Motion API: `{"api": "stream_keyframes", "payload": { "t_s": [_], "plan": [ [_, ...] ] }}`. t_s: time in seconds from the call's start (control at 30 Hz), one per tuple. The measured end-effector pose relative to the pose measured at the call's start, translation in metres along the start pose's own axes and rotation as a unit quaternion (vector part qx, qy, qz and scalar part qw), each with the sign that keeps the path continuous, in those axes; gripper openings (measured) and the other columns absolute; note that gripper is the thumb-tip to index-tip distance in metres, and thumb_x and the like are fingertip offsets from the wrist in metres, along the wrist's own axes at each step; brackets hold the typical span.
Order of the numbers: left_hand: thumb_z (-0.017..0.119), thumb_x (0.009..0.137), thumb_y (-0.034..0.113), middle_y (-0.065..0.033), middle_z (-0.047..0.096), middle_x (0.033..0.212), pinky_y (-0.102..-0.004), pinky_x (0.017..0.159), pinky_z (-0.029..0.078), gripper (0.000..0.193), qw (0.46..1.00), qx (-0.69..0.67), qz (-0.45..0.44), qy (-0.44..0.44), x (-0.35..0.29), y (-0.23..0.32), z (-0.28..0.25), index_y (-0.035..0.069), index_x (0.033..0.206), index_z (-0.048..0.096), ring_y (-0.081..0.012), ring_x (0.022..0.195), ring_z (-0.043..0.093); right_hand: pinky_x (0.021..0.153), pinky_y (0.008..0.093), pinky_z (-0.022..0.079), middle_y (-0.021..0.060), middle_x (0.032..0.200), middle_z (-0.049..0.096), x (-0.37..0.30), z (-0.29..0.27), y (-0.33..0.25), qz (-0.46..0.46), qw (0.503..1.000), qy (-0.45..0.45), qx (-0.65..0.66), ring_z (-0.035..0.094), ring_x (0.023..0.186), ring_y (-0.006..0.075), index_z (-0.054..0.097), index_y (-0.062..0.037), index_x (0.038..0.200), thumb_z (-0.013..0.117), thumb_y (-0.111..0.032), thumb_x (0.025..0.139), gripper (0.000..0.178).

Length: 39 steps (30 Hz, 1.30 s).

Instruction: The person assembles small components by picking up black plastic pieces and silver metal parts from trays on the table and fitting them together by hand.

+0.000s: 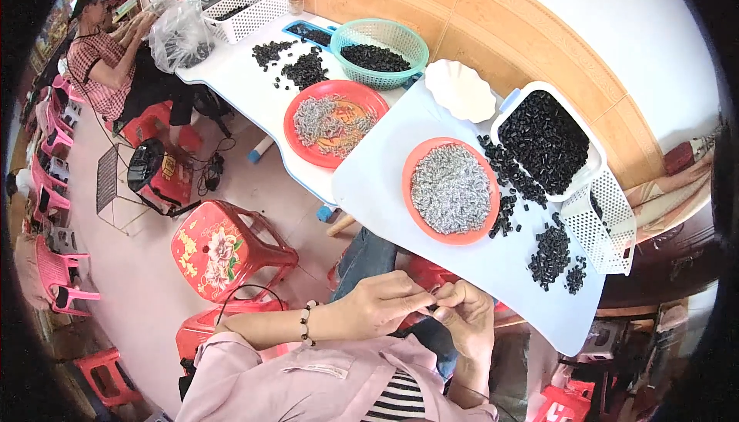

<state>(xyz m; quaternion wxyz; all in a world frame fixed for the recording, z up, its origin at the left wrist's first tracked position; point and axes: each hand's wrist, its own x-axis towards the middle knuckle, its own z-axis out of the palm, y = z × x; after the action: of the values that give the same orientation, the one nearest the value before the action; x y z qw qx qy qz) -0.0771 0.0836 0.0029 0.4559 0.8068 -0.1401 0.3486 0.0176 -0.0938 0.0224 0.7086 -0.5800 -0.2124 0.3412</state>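
My left hand (394, 299) and my right hand (466, 319) meet in front of my chest, just off the near edge of the table. Both are closed in a pinch, fingertips almost touching. A small dark piece (433, 307) shows between them, at the right thumb; what the left fingertips hold is too small to make out. Beyond my hands on the table, an orange-red plate (409, 205) is heaped with small silvery metal parts (453, 191). Loose small black pieces (550, 256) lie in piles to its right.
A white tub (598, 162) of black pieces and a white perforated basket (616, 229) stand at the right. Further off are a scalloped white dish (460, 91), a green colander (419, 46) and a red plate (296, 141). Red stools (202, 245) stand left; another person (100, 60) sits far left.
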Motion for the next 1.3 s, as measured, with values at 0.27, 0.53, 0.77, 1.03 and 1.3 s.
{"api": "stream_keyframes", "payload": {
  "t_s": [0.27,0.53,0.77,1.03,1.3],
  "plan": [
    [0.072,0.067,-0.006,-0.0117,0.064,0.100,-0.0339,0.070,0.054,0.050,0.999,-0.022,0.032,-0.011,0.002,0.010,-0.012,-0.004,0.116,0.063,-0.0266,0.083,0.063,0.070,0.0240,0.047,0.0076,0.082,0.065,0.001,0.010,-0.016,-0.009,0.999,-0.032,0.035,0.058,0.076,0.0117,0.062,-0.0003,0.079,0.078,0.007,0.076,0.018],
    [0.070,0.069,-0.004,-0.0110,0.058,0.096,-0.0340,0.071,0.052,0.053,0.996,-0.023,0.086,-0.012,0.005,0.018,-0.020,-0.007,0.121,0.060,-0.0254,0.083,0.058,0.066,0.0271,0.047,0.0087,0.079,0.062,-0.005,0.020,-0.021,-0.001,0.997,-0.031,0.076,0.057,0.073,0.0153,0.060,-0.0003,0.077,0.084,-0.006,0.075,0.024],
    [0.071,0.069,-0.003,-0.0098,0.058,0.097,-0.0343,0.073,0.052,0.053,0.997,-0.005,0.078,0.002,0.001,0.016,-0.018,-0.006,0.121,0.060,-0.0254,0.083,0.058,0.067,0.0264,0.046,0.0086,0.079,0.062,-0.003,0.020,-0.019,-0.006,0.998,-0.028,0.047,0.057,0.073,0.0146,0.060,-0.0004,0.077,0.082,-0.004,0.076,0.022],
    [0.068,0.067,-0.011,-0.0116,0.066,0.099,-0.0339,0.067,0.055,0.047,1.000,-0.015,0.022,-0.009,0.000,0.010,-0.017,-0.003,0.114,0.066,-0.0258,0.080,0.064,0.069,0.0256,0.047,0.0091,0.081,0.064,0.002,0.018,-0.014,-0.011,1.000,-0.013,0.007,0.057,0.074,0.0131,0.059,0.0005,0.079,0.076,0.002,0.080,0.017],
    [0.068,0.068,-0.010,-0.0112,0.067,0.100,-0.0337,0.065,0.055,0.044,0.999,-0.002,0.031,-0.027,-0.001,-0.003,-0.014,-0.003,0.111,0.066,-0.0261,0.079,0.064,0.071,0.0268,0.051,0.0097,0.082,0.064,0.007,0.011,-0.002,0.002,1.000,-0.010,0.027,0.059,0.075,0.0141,0.058,0.0013,0.081,0.075,0.002,0.081,0.017]
  ]
}}
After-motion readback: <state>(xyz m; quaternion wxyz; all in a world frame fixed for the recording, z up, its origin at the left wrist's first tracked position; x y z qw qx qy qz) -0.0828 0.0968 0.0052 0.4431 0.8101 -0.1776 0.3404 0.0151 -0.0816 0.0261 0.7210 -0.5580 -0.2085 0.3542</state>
